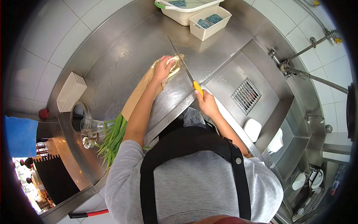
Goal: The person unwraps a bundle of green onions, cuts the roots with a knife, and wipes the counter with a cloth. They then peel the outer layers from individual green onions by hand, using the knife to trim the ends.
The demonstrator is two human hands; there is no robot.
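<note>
My left hand (162, 69) is closed around the white root end of a bunch of long green onions (115, 136). Brown paper (138, 94) wraps the middle of the bunch, and the green leaves hang out toward the lower left. In my right hand (207, 103) is the yellow handle of a long knife (184, 65). The blade points up and away to the left, its flat beside the roots; whether it touches them I cannot tell.
A cream bin (210, 23) with blue-green sponges and a larger tub (179, 14) stand at the back. At left are a white container (71, 92) and clear glasses (89, 127). The sink (261, 74) with a drain grate lies right.
</note>
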